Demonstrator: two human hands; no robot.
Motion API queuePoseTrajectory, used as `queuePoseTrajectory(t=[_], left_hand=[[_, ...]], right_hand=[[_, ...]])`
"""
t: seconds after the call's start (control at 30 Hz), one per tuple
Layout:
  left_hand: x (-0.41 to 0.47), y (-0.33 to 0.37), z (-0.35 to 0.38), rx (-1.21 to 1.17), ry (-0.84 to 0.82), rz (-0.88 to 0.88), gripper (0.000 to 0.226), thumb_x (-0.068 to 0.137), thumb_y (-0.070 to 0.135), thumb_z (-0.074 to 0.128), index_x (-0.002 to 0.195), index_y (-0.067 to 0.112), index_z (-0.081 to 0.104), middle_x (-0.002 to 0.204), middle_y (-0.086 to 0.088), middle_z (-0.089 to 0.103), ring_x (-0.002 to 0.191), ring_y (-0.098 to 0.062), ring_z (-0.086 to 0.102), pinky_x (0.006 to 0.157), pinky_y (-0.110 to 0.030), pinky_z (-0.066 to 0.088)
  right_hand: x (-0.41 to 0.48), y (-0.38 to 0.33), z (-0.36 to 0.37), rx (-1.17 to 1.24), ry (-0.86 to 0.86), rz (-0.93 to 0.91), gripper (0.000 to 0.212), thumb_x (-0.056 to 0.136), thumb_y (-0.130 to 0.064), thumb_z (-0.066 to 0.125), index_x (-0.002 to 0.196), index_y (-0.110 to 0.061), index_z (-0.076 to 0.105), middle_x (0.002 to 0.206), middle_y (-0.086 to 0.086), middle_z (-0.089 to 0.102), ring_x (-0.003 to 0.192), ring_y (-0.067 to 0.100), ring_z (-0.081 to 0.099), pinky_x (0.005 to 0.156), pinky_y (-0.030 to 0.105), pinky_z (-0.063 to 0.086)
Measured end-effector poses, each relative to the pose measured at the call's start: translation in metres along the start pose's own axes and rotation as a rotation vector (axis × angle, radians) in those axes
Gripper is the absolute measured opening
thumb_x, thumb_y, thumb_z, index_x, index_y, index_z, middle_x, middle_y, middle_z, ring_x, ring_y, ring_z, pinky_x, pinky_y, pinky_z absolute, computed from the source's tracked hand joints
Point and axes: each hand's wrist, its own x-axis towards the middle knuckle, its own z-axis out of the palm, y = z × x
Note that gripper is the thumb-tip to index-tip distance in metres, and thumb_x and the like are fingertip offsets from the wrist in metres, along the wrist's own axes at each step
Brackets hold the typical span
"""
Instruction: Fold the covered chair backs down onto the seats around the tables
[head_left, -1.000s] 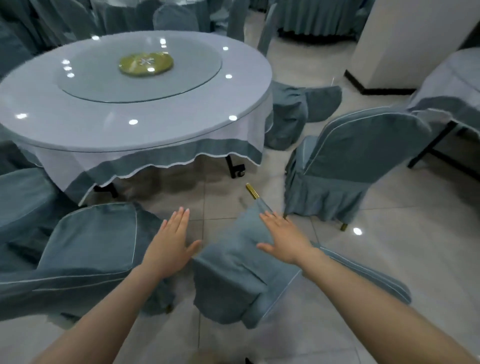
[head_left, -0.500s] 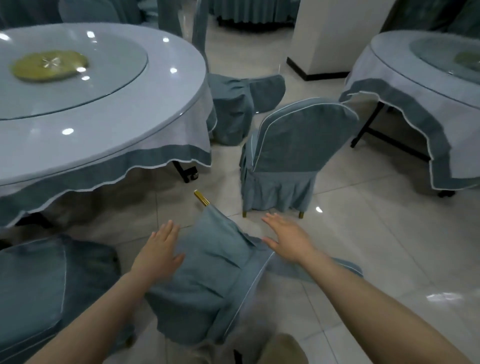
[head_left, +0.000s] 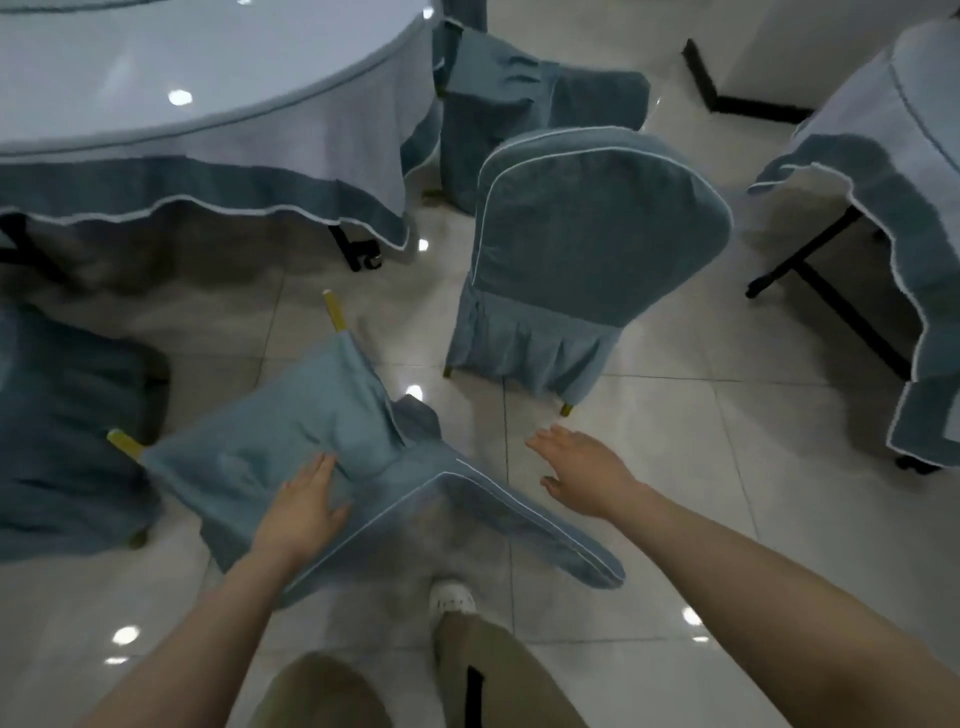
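Tabletop (head_left: 156, 78) at the upper left and a second draped table (head_left: 883, 171) at the right frame the aisle. Between them one covered chair (head_left: 587, 260) stands with its back upright, the only one here not folded. Nearer, the tipped chair (head_left: 291, 441) lies low with two gold legs showing and its cover (head_left: 493, 514) trailing over the floor. The step in hand looks like leaving this one and moving to the upright chair.

The left hand (head_left: 304, 506) is spread flat on the tipped chair's fabric, palm down, gripping nothing. The right hand (head_left: 584, 467) hovers open over bare floor just short of the upright chair, empty.

To do it well, take the upright back at its top edge with both hands and press it forward evenly, watching the feet near the trailing cover. Blur makes the low chair's fold hard to read.
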Motion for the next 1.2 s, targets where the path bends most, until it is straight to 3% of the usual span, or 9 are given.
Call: queuePoseTrajectory(t=[0.13,0.3,0.57,0.8,1.03,1.2], left_hand=[[-0.049,0.007,0.023,-0.216,0.066,-0.165,0.072,0.090,0.025,0.060,0.148,0.010,0.021,0.154,-0.010,0.024,0.141,-0.027,0.025,0.114,-0.035,0.021],[-0.111,0.026,0.052,-0.365,0.142,-0.372,0.066,0.090,0.026,0.058,0.147,0.023,0.026,0.144,-0.008,0.044,0.123,-0.031,0.050,0.094,-0.036,0.040],[-0.226,0.081,0.154,-0.499,0.261,-0.603,0.064,0.094,0.032,0.052,0.149,0.019,0.022,0.150,-0.006,0.035,0.133,-0.026,0.040,0.104,-0.033,0.033],[-0.298,0.132,0.237,-0.570,0.223,-0.708,0.064,0.094,0.036,0.050,0.149,0.024,0.021,0.151,-0.001,0.033,0.134,-0.023,0.039,0.105,-0.034,0.034],[-0.302,0.178,0.301,-0.821,0.242,-0.725,0.061,0.092,0.039,0.053,0.146,0.035,0.025,0.144,0.011,0.043,0.117,-0.014,0.052,0.095,-0.025,0.035],[-0.277,0.224,0.359,-0.904,0.298,-0.825,0.060,0.093,0.040,0.051,0.146,0.037,0.025,0.147,0.011,0.039,0.128,-0.016,0.045,0.097,-0.025,0.033]], right_hand=[[0.006,0.012,0.014,-0.039,-0.073,-0.095,0.056,0.091,-0.024,0.052,0.144,-0.018,0.034,0.148,0.007,0.038,0.131,0.027,0.038,0.109,0.037,0.031],[0.007,0.010,0.044,-0.067,-0.140,-0.199,0.054,0.092,-0.022,0.051,0.143,-0.016,0.036,0.146,0.007,0.039,0.131,0.025,0.038,0.108,0.034,0.031],[-0.043,0.038,0.093,-0.290,-0.215,-0.428,0.048,0.088,-0.023,0.054,0.135,-0.014,0.044,0.134,0.007,0.047,0.119,0.024,0.047,0.097,0.033,0.040],[-0.100,0.083,0.118,-0.379,-0.321,-0.544,0.050,0.089,-0.025,0.055,0.136,-0.012,0.044,0.142,0.006,0.042,0.131,0.026,0.038,0.104,0.037,0.035],[-0.101,0.114,0.155,-0.488,-0.376,-0.634,0.044,0.090,-0.023,0.051,0.133,-0.012,0.047,0.136,0.006,0.048,0.126,0.025,0.043,0.102,0.034,0.037],[-0.072,0.130,0.195,-0.574,-0.381,-0.810,0.047,0.089,-0.017,0.053,0.135,-0.013,0.045,0.139,0.007,0.047,0.127,0.024,0.042,0.105,0.031,0.035]])
